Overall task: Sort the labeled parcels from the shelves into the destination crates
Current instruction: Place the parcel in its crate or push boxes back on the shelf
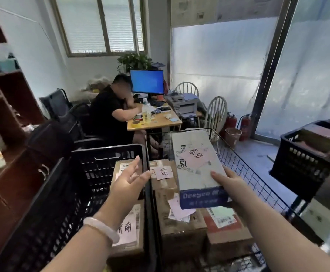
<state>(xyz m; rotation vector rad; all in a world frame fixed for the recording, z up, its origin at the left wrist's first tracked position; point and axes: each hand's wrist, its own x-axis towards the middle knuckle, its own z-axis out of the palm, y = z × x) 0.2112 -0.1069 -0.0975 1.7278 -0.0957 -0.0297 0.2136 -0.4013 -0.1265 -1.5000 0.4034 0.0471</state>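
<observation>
**Long box held by one end above the wire basket**

The risk here is that the box tips. The long white box (195,163) is held only at its near end, above the brown parcels (172,213) that already lie in the wire basket (245,174). With the hand so far from the middle, the box could swing down, slip out and land crooked on those parcels. It could also fall into the black crate (93,173) just left of the basket, which I judge to be a different destination. The right hand (229,185) makes the grip: the thumb lies on top and the other fingers curl under the blue end, clamped on the box. The left hand (129,181) is spread wide, holds nothing and hovers at the left rim of the basket
</observation>
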